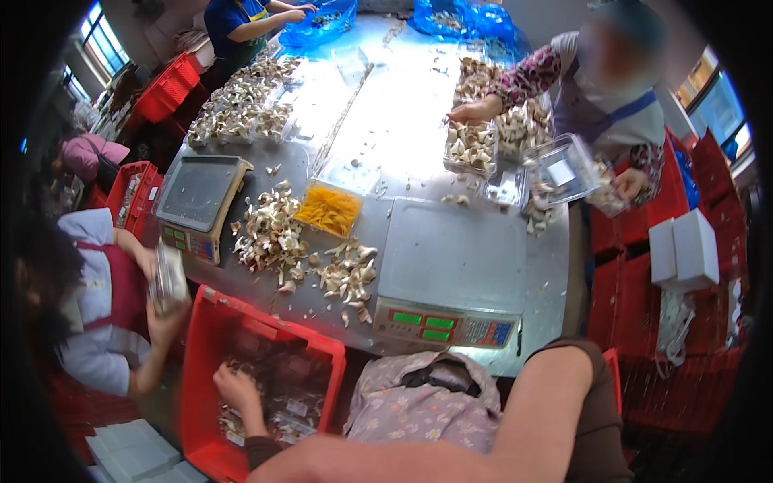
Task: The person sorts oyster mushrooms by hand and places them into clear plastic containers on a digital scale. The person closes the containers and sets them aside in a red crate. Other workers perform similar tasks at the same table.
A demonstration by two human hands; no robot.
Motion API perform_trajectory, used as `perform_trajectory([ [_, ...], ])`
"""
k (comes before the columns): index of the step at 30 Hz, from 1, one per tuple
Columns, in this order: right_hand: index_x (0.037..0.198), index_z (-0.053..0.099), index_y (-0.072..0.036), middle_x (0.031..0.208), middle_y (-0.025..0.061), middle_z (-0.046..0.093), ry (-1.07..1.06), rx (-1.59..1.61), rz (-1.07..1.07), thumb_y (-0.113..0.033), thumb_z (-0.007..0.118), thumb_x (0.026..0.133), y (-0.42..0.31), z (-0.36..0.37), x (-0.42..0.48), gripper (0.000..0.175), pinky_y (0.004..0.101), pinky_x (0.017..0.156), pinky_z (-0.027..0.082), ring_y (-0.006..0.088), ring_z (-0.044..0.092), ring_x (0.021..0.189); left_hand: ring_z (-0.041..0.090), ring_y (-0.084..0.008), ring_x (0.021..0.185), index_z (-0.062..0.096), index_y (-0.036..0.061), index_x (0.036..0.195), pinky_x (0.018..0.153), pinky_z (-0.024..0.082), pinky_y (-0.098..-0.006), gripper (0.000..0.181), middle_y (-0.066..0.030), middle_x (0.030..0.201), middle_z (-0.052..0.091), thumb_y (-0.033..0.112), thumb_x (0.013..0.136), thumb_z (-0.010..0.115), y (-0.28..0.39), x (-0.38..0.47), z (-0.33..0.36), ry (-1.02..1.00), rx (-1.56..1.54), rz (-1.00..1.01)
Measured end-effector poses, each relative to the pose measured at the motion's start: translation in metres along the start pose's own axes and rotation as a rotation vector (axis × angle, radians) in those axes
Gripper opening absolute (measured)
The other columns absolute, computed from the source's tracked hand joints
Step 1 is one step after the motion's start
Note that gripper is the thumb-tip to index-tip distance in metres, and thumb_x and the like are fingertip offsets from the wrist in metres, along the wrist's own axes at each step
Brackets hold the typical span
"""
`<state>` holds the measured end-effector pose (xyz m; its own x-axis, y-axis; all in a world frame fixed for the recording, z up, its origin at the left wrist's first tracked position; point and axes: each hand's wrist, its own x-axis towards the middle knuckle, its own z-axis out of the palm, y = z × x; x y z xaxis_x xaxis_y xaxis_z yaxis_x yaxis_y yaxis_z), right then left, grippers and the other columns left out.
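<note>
My left hand [237, 387] is down inside a red plastic crate [339, 368], over clear packs of mushrooms [296, 416] that bear white labels. Its fingers are partly hidden, so whether they hold a pack is unclear. My bare right forearm [537, 410], its brown sleeve pushed up at the elbow, bends leftward across the bottom of the view; the right hand cannot be made out. Before me a digital weighing scale [456, 259] stands on the metal table [546, 308] with its green displays lit. Loose mushrooms [350, 271] lie left of it, beside a clear tray of yellow strips [329, 209].
A second scale [199, 187] stands at the left. The co-worker there holds a clear pack [169, 275]. At the right, another co-worker handles an open clear box [561, 172] near filled mushroom boxes [471, 145]. White boxes [685, 250] rest on stacked red crates [622, 302].
</note>
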<state>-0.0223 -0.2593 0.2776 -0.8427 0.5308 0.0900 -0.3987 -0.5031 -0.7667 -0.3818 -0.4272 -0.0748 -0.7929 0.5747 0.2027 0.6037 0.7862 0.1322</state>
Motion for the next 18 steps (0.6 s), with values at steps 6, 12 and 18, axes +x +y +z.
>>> perform_trajectory([
  [6,0.107,0.05,-0.003,0.082,0.0052,0.053,0.087,0.053,-0.248,-0.022,0.041,0.102,0.009,0.005,-0.013,0.022,0.0224,0.073,0.044,0.0127,0.054,0.07,0.056,-0.0338,0.095,0.054,0.0016,0.115,0.082,0.046,-0.0426,0.034,-0.0176,0.111,0.052,0.007,0.082,0.062,0.158,0.009,-0.015,-0.061,-0.462,0.319],
  [12,0.099,0.054,-0.009,0.087,0.0075,0.054,0.263,-0.628,-0.356,-0.023,0.045,0.098,0.074,-0.025,0.012,0.016,0.0471,0.098,0.022,0.0176,0.05,0.095,0.052,-0.0178,0.071,0.056,0.0022,0.115,0.068,0.048,-0.0315,0.034,-0.0124,0.111,0.051,0.0,0.081,0.061,0.238,-0.04,-0.017,-0.28,-0.767,0.525],
  [18,0.092,0.063,-0.002,0.084,0.0156,0.063,0.822,-1.2,-0.155,-0.016,0.055,0.091,0.06,-0.227,-0.019,0.016,0.0393,0.074,0.048,0.0313,0.062,0.078,0.058,-0.0182,0.07,0.06,0.0006,0.105,0.061,0.048,-0.0292,0.023,-0.0107,0.095,0.059,0.001,0.083,0.062,0.303,-0.056,-0.016,-0.612,-0.993,0.595],
])
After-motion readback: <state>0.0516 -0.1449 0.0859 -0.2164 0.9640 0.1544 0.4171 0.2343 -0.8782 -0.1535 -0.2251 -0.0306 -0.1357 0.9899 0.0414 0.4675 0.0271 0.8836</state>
